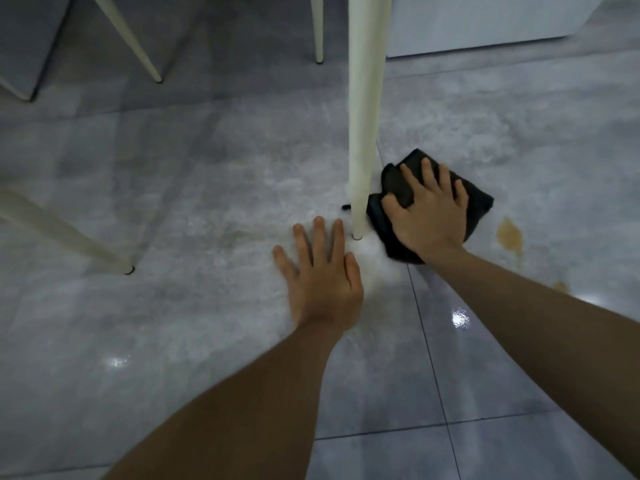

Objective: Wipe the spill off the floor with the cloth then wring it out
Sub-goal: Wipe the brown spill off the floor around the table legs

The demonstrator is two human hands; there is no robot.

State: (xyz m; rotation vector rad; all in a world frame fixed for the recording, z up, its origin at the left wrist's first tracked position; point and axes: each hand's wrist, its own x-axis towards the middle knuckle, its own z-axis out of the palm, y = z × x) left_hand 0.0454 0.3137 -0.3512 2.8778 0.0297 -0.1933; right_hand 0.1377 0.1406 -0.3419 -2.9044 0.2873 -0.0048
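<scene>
A black cloth (479,202) lies crumpled on the grey tiled floor just right of a cream table leg (362,133). My right hand (429,213) presses flat on top of the cloth, fingers spread over it. A brownish spill (509,235) stains the tile to the right of the cloth, with a smaller brown spot (560,286) nearer me. My left hand (322,275) rests flat on the bare floor left of the table leg, fingers apart, holding nothing.
More cream legs stand around: one slanting at the left (69,240), two at the back (138,46) (318,29). A white cabinet base (485,26) sits at the back right. The tiles (173,341) are glossy with light reflections.
</scene>
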